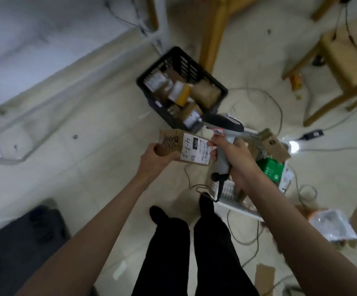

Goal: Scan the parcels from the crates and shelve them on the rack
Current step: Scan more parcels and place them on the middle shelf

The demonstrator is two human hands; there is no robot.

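Note:
My left hand [155, 157] grips a small brown cardboard parcel [179, 146] by its left end, its white shipping label facing up with handwritten numbers beside it. My right hand [231, 155] holds a grey barcode scanner [223, 133] by the handle, its dark head just above the label's right edge. A black crate [218, 82] with several cardboard parcels stands on the floor beyond. A white crate [235, 205] with a green box [272, 168] and brown parcels sits under my right arm. The white metal rack [51, 90] rises at the left.
Wooden table legs [214, 35] and a wooden chair [348, 60] stand at the back right. Cables trail over the tiled floor around the crates. A plastic-wrapped package [332, 225] and cardboard pieces lie at the right. A dark object [21, 240] sits at the lower left.

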